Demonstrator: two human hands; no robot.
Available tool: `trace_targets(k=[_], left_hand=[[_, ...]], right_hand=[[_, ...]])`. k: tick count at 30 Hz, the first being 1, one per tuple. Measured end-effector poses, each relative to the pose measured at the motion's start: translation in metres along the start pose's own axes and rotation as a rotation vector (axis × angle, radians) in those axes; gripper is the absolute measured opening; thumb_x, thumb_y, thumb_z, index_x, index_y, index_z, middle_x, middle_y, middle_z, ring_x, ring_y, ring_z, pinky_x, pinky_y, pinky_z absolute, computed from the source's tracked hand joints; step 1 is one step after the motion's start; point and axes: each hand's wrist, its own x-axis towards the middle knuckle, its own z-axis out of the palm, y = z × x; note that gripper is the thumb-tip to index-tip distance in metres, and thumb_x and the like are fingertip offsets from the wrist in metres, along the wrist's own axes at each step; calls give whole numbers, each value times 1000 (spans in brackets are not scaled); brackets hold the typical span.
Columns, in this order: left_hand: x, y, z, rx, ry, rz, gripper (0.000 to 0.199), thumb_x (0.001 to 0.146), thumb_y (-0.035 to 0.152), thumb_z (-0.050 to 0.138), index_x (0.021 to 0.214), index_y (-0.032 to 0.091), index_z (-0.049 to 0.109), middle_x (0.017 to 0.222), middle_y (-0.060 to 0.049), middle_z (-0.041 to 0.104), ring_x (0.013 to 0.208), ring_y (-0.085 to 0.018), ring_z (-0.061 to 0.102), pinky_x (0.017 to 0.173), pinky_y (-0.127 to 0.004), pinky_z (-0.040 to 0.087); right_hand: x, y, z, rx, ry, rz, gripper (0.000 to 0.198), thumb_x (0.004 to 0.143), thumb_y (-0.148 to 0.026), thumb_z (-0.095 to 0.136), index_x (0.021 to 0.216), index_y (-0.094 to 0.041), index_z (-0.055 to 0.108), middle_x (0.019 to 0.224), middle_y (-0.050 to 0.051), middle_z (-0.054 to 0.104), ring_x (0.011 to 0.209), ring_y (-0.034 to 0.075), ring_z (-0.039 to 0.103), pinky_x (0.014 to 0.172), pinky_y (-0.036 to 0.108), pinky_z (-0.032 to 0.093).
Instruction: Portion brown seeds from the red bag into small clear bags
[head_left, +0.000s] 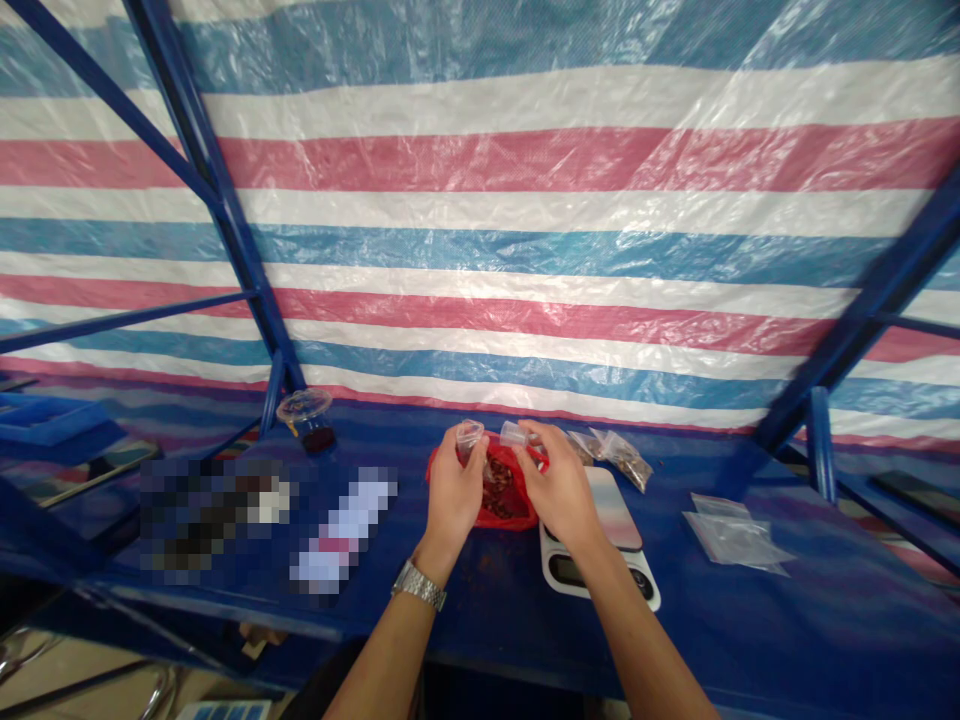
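Over the blue bench (750, 640), left hand (454, 490) and right hand (559, 490) pinch a small clear plastic bag (487, 437), unfilled as yet, above a red bag of dark dried pieces (506, 495); filled packets (619, 452) lie beyond the white scale (600, 545).

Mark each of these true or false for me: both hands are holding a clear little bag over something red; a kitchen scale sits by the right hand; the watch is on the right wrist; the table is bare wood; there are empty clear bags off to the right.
1. Both hands hold a small clear bag above a red bag. True: the left hand and right hand each pinch an edge of it.
2. A scale sits by the right hand. True: it lies partly under that hand and forearm.
3. The watch is on the right wrist. False: it is on the left wrist.
4. The table is bare wood. False: its surface is blue.
5. Empty clear bags lie to the right. True: they lie flat on the table, apart from the scale.
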Motion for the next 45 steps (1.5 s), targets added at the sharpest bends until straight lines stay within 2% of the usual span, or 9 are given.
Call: trace_targets(k=[5, 8, 12, 17, 21, 29, 36, 42, 45], left_hand=[[6, -5, -18, 110, 185, -33, 32, 96, 43, 58, 110, 17, 69, 107, -12, 77, 103, -27, 72, 96, -40, 53], [10, -15, -23, 138, 120, -75, 28, 93, 44, 61, 94, 18, 72, 90, -8, 77, 93, -27, 72, 86, -35, 54], [16, -32, -17, 70, -76, -127, 28, 90, 45, 63, 88, 18, 72, 84, -6, 76, 86, -24, 71, 81, -33, 53], [23, -42, -8, 74, -183, -180, 31, 87, 49, 63, 81, 19, 70, 81, -6, 75, 82, -23, 68, 77, -33, 50], [26, -45, -7, 43, -249, -204, 36, 85, 54, 63, 78, 19, 67, 73, -3, 69, 71, -21, 62, 68, -30, 46], [26, -49, -6, -91, -203, -275, 38, 87, 55, 60, 78, 19, 64, 70, 1, 65, 67, -15, 58, 67, -27, 45], [28, -55, -6, -259, -197, -368, 43, 84, 61, 63, 85, 18, 66, 80, -2, 72, 75, -19, 67, 71, -30, 53], [26, -56, -7, -242, -185, -374, 43, 84, 61, 63, 85, 18, 66, 79, -2, 71, 74, -19, 67, 71, -31, 53], [26, -51, -8, -162, -193, -307, 41, 87, 58, 62, 87, 18, 68, 82, -3, 72, 76, -19, 66, 73, -30, 52]], right_hand=[[-7, 9, 7, -196, -314, -37, 33, 88, -8, 56, 112, -23, 72, 118, 7, 75, 115, 28, 62, 107, 45, 42], [-11, 7, 10, -292, -397, -14, 37, 82, -3, 58, 109, -23, 73, 116, 6, 76, 117, 29, 61, 103, 44, 40], [-15, 0, 14, -443, -374, -12, 38, 81, -3, 58, 111, -22, 72, 119, 8, 75, 118, 31, 59, 98, 43, 38], [-16, 1, 17, -564, -327, 41, 30, 85, -8, 60, 111, -20, 69, 118, 13, 73, 118, 35, 58, 97, 45, 36], [-18, 7, 21, -527, -337, 45, 27, 87, -11, 63, 111, -21, 67, 117, 12, 73, 117, 34, 58, 97, 45, 36], [-16, 8, 23, -441, -354, 93, 27, 86, -7, 61, 107, -23, 68, 111, 7, 76, 115, 31, 61, 97, 42, 36], [-16, 10, 26, -394, -349, 126, 18, 92, -16, 62, 107, -23, 69, 110, 8, 76, 115, 30, 62, 99, 43, 35], [-16, 4, 28, -314, -393, 113, 17, 90, -15, 65, 103, -24, 70, 110, 5, 76, 108, 26, 63, 99, 43, 33], [-17, 3, 29, -276, -392, 123, 16, 89, -16, 65, 103, -24, 71, 109, 5, 77, 109, 27, 63, 100, 44, 32]])
